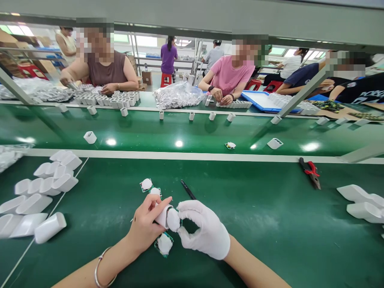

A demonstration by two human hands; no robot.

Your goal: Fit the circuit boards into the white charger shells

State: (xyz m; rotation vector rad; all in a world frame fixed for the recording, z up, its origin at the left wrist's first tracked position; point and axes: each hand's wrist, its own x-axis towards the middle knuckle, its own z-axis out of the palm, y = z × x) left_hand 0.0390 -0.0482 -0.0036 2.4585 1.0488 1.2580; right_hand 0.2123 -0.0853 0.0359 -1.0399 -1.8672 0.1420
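Note:
My bare left hand [147, 226] grips a small white plastic shell [163, 217] low at the centre of the green bench. My right hand [205, 232], in a white glove, pinches a white rounded insert with a green circuit board [174, 220] against the shell's open end. Another such insert [164, 243] lies on the mat just under my hands. Two more inserts [147, 184] lie a little farther away, beside a thin black tool [188, 189].
Several empty white shells [45, 188] are heaped at the left and more shells [361, 202] at the right edge. Red-handled cutters [310, 172] lie at the right. Loose shells ride the green conveyor [192, 132] beyond. Other people work along its far side.

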